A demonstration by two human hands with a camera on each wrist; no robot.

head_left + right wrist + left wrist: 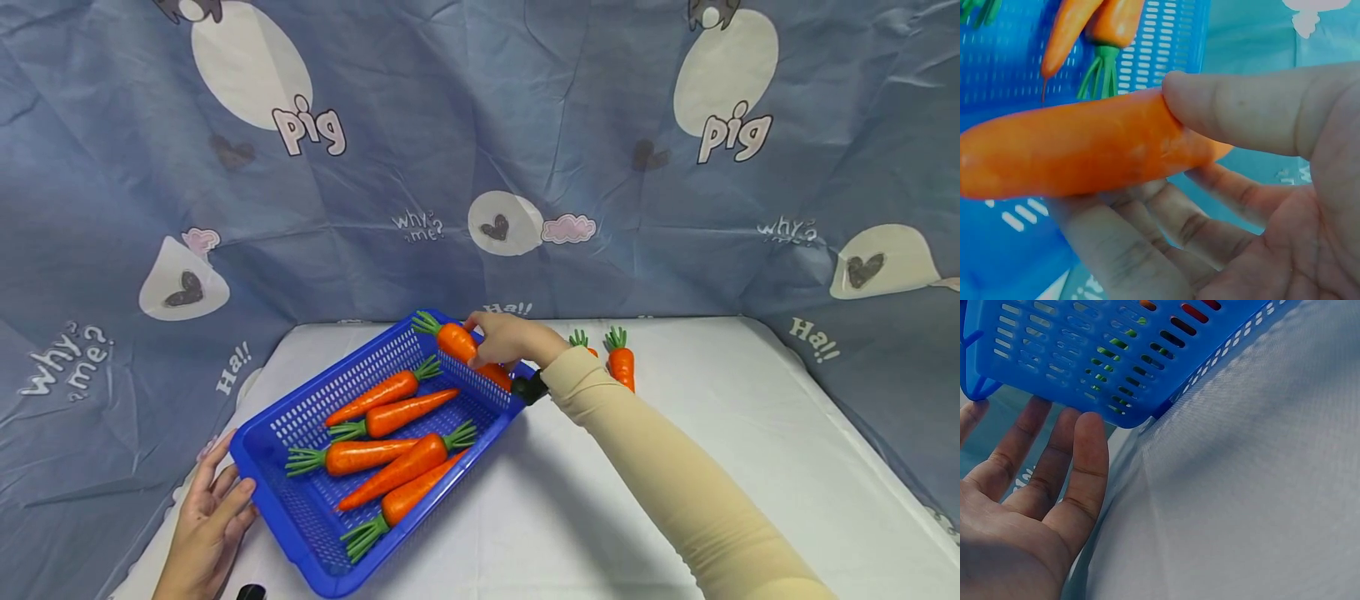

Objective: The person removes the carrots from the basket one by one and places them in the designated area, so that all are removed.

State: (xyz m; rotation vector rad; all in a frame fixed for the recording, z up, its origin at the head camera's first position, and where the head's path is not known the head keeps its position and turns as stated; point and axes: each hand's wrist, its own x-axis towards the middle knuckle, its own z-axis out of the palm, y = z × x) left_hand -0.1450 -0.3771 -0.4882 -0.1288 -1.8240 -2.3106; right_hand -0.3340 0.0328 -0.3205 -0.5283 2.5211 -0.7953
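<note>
Between its thumb and fingers, my right hand (510, 337) pinches an orange carrot (456, 340) with a green top. It hangs over the far right end of a blue plastic basket (300, 392); in the right wrist view the carrot (1085, 150) lies across the fingers. My left hand (206, 525) is at the basket's near left end, its fingers fairly straight and touching the outer wall, as the left wrist view shows on the basket (1141, 394). Inside the basket lie several carrots (390, 475), their tops facing different ways.
Two more carrots (621, 367) lie on the white tablecloth (697, 433) beyond the right forearm, one largely hidden by it. A patterned blue-grey cloth (480, 150) hangs behind and at the sides. A small black object (251, 592) shows at the bottom edge.
</note>
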